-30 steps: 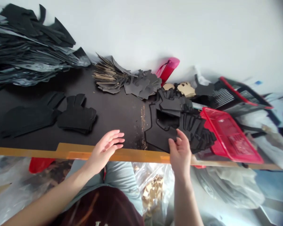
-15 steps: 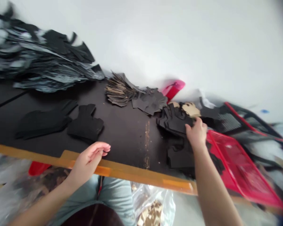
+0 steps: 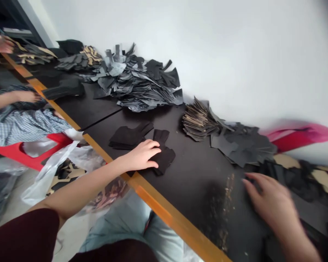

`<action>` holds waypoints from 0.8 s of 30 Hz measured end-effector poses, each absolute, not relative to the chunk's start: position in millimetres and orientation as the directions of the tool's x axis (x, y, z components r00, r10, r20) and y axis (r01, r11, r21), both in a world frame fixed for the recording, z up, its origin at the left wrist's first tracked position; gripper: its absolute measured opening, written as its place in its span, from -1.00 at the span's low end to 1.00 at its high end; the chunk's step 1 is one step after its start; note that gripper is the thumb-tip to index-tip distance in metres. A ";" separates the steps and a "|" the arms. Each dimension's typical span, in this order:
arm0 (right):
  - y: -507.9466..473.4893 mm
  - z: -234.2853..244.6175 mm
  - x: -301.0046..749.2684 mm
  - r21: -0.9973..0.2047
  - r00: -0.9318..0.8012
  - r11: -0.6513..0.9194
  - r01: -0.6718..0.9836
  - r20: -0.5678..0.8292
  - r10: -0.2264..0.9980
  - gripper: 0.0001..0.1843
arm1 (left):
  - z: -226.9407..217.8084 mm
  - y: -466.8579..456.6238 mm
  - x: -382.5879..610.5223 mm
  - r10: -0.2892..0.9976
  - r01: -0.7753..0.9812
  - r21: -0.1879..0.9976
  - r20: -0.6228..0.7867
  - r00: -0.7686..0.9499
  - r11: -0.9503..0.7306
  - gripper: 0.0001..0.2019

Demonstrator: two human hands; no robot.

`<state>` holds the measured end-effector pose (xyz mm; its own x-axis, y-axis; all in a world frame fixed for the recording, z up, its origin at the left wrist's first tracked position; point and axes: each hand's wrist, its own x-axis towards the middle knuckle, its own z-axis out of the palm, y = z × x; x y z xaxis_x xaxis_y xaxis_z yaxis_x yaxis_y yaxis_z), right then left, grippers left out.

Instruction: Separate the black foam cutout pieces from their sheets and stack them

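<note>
My left hand (image 3: 142,156) lies flat on a stack of cut black foam pieces (image 3: 164,156), which it partly hides. Beside that stack lies a second black stack (image 3: 128,136), not touched by the hand. My right hand (image 3: 270,196) is blurred, with fingers spread over the dark tabletop (image 3: 205,171). Its fingertips are close to a heap of black and tan cut pieces (image 3: 287,173) at the right edge of the view.
A large heap of grey-black sheet pieces (image 3: 136,83) and a tan-edged stack (image 3: 199,122) lie along the wall (image 3: 235,47). The table's orange edge (image 3: 164,211) runs diagonally. At left, a co-worker's hand (image 3: 27,96) and checked sleeve (image 3: 22,127) show beyond a red plastic object (image 3: 41,153).
The view has swung left, so the table now runs diagonally and the red basket is gone. My left hand moved from the table edge onto the black stack. My right hand left the dark pile.
</note>
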<state>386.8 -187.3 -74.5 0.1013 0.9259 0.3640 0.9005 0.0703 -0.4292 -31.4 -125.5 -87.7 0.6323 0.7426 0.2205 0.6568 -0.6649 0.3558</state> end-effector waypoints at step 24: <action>-182.8 -60.2 173.4 -0.994 0.238 0.058 0.089 0.078 0.968 -0.58 | -78.9 -146.6 -6.9 0.417 0.448 0.182 0.752 0.510 -0.875 -0.47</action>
<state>173.4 -182.8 -60.2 0.2377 0.9682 0.0775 0.0891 0.0578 -0.9943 -6.9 -146.6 -78.9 0.5098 0.4173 0.7523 0.4475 -0.8755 0.1824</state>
